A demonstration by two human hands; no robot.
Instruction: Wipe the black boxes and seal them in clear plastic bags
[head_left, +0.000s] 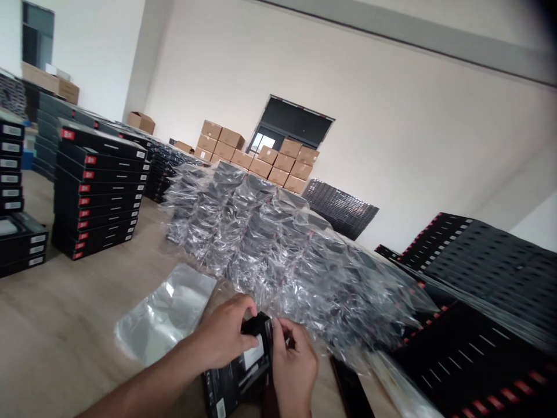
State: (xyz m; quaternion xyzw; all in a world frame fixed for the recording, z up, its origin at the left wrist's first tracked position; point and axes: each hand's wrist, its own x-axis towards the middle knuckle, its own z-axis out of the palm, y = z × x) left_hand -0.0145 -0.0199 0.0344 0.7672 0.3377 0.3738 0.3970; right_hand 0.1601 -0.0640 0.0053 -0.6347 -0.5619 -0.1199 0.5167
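My left hand grips the upper end of a black retail box with a white label and a pale panel on its face. My right hand pinches the box's right edge, and its fingers partly hide that side. Just left of my hands, a flat silver foil pouch lies on the light wooden table. Behind the box, close to my right hand, rises a large mass of clear-plastic-wrapped dark packages.
Tall stacks of black boxes with red tags stand at the left, and more black boxes lie at the right. Stacked cardboard cartons stand against the far wall, beneath a dark window.
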